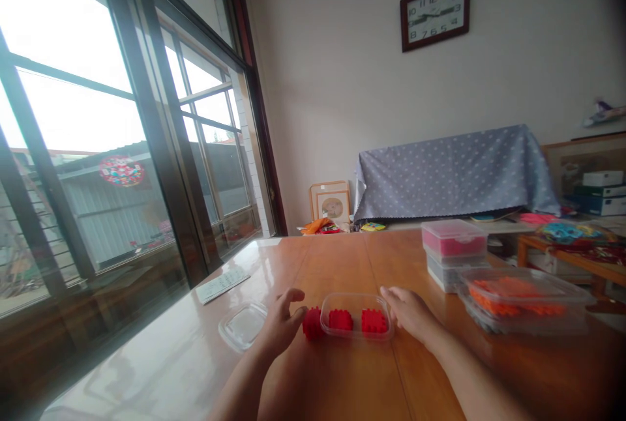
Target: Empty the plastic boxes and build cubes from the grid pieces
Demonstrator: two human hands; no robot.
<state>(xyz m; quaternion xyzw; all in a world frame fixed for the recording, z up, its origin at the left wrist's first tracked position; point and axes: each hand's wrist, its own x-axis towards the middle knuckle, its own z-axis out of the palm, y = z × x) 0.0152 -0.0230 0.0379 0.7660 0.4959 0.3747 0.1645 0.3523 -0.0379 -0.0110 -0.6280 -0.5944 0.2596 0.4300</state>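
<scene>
- Tub (357, 320), clear plastic, landmark for this list: rests on the counter (342, 385) between the two hands.
- Red blocks, notched, two: inside the tub, one left (341, 320), one right (374, 322), a gap between.
- Loose red block (312, 324): just left of the tub, outside it; contact with the wall cannot be told.
- Left hand (286, 318): left of the tub, beside the loose red block; thumb and fingers apart, nothing visibly held.
- Right hand (407, 310): at the tub's right end, half curled; whether it grips or merely touches cannot be told.
- Lid (243, 326), clear: left of the tub, beyond the left hand.
- Orange pieces (513, 297), boxed: well right of the tub.
- Hazards, by judgement: a bump from the left thumb could roll the loose red block; uneven pressure from the right hand could tip or slide the light tub; the left forearm could sweep the lid aside.
</scene>
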